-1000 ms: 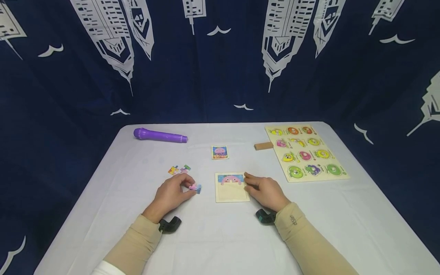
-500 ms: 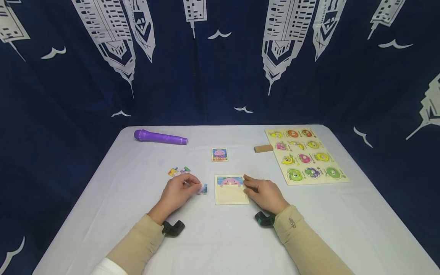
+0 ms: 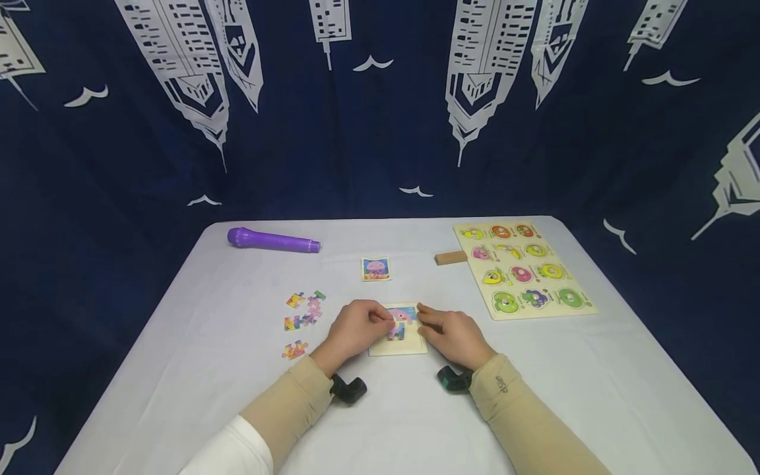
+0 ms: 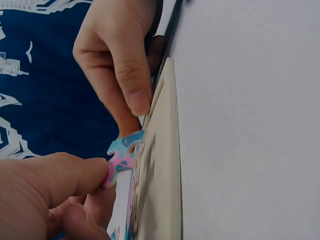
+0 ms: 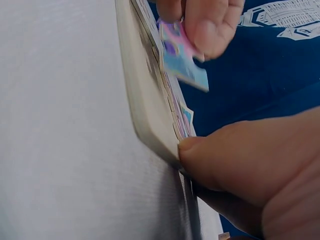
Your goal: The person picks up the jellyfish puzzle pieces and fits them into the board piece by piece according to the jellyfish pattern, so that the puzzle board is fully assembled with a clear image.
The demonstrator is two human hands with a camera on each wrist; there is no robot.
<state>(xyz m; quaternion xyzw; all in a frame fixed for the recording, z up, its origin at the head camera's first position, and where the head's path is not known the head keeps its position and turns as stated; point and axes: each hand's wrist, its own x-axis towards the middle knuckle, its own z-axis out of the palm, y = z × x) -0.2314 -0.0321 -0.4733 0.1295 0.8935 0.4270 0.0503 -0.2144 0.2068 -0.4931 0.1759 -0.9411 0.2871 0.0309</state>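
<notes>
In the tray, far-row pieces, pinched piece above

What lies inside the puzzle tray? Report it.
Pink and blue pieces line the far side of the puzzle tray; the nearer part in sight is bare. The left hand and its held piece hide part of its left side.
</notes>
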